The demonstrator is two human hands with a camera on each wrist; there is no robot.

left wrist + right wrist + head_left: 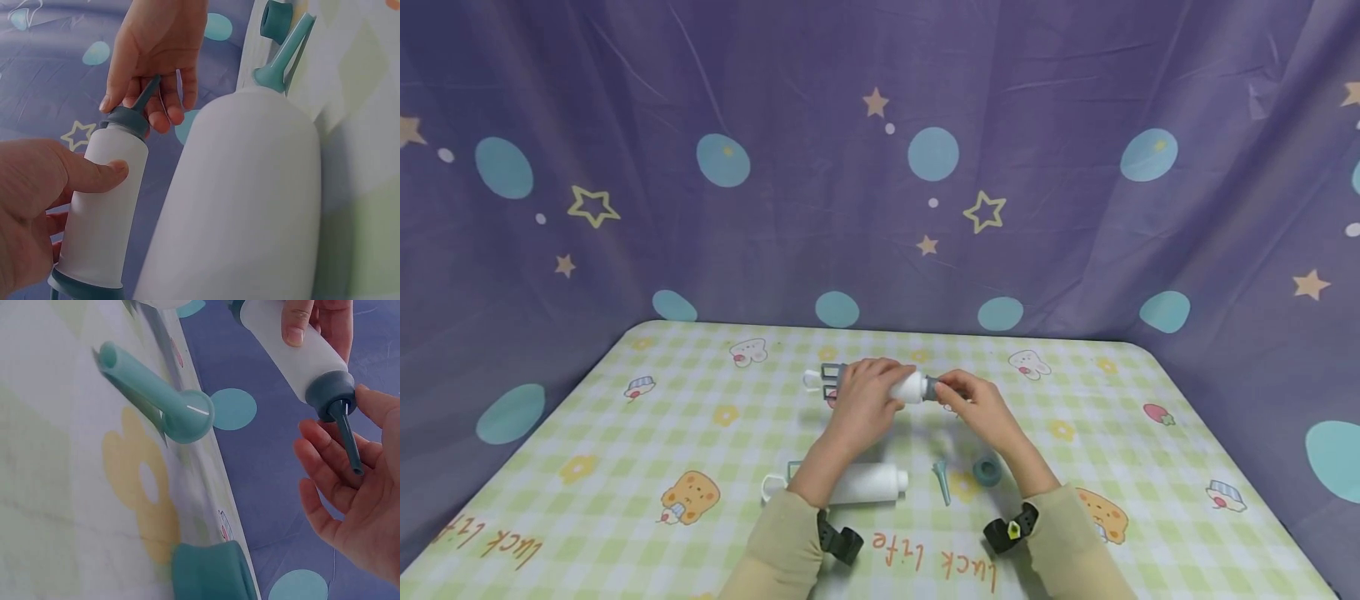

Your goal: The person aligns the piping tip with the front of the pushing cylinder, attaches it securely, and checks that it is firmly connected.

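Note:
In the head view my left hand (867, 402) grips the white barrel of an icing syringe (912, 388), held level above the table. Its teal finger loops (832, 372) and white plunger ring point left. At the other end my right hand (983, 408) pinches the dark teal collar (932, 389) between thumb and fingers. A slim nozzle (347, 434) sticks out of that collar, towards the right palm, in the right wrist view. A second white syringe (871, 483) lies on the table below the left forearm, which partly hides it.
A loose teal nozzle (942, 483) and a teal screw ring (978, 477) lie on the checked tablecloth (700, 450), right of the second syringe. Behind the table's far edge hangs a purple curtain (820, 225) with stars and dots.

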